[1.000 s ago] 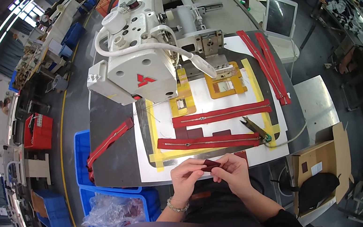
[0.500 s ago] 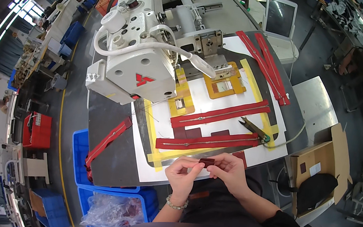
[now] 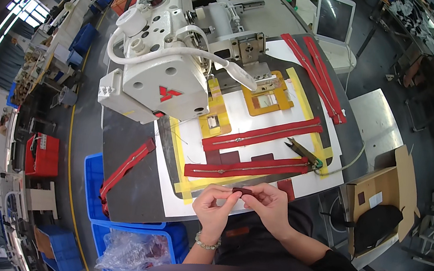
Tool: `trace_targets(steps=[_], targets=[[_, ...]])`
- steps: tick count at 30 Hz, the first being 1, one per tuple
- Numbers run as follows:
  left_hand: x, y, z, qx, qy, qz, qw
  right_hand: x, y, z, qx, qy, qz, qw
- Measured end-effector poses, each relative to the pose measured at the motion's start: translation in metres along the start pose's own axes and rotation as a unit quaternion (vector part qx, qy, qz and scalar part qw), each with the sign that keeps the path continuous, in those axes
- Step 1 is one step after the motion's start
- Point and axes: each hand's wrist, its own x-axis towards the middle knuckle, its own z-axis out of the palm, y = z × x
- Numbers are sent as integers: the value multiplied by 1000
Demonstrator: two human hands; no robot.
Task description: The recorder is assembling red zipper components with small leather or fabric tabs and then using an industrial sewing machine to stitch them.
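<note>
Between the fingertips of both hands, at the front edge of the table, is a small dark red patch (image 3: 243, 191), which looks folded or bent. My left hand (image 3: 214, 204) pinches its left end and my right hand (image 3: 268, 205) its right end. Just beyond them lies a red zipper (image 3: 246, 168) with metal teeth, and behind it a second red zipper (image 3: 262, 135), both slanting up to the right. Dark red patches (image 3: 230, 157) lie partly under and between them. Another reddish patch (image 3: 286, 188) rests beside my right hand. Thread snips (image 3: 303, 151) lie at the zippers' right ends.
A large white sewing machine (image 3: 152, 80) stands over the table's left, with a yellow clamp frame (image 3: 265, 100) beside its head. More red zippers (image 3: 322, 83) lie at the far right, one red zipper (image 3: 127, 169) at the left. Blue bins (image 3: 174, 242) and an open cardboard box (image 3: 384, 190) flank me.
Both hands have shifted slightly left with the patch, which has turned a little and now looks narrower and bent. The view has also moved slightly.
</note>
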Motion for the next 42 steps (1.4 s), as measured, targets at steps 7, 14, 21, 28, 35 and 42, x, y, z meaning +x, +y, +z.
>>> trace_targets(steps=[7,14,21,28,35,42], targets=[[3,6,-4,49,-32,12,998,-2,-2,4,-13,-3,-6,1000],[9,11,-22,138,-230,-18,963,-2,0,1,71,-44,33,996],[13,23,-22,180,-260,-26,948,-2,3,0,91,-46,47,994],[11,17,-18,222,-217,16,951,-1,8,1,71,-33,36,996],[11,16,-18,234,-196,19,952,-1,9,2,51,-25,35,998],[12,17,-17,230,-187,14,955,-1,6,4,38,-22,30,999]])
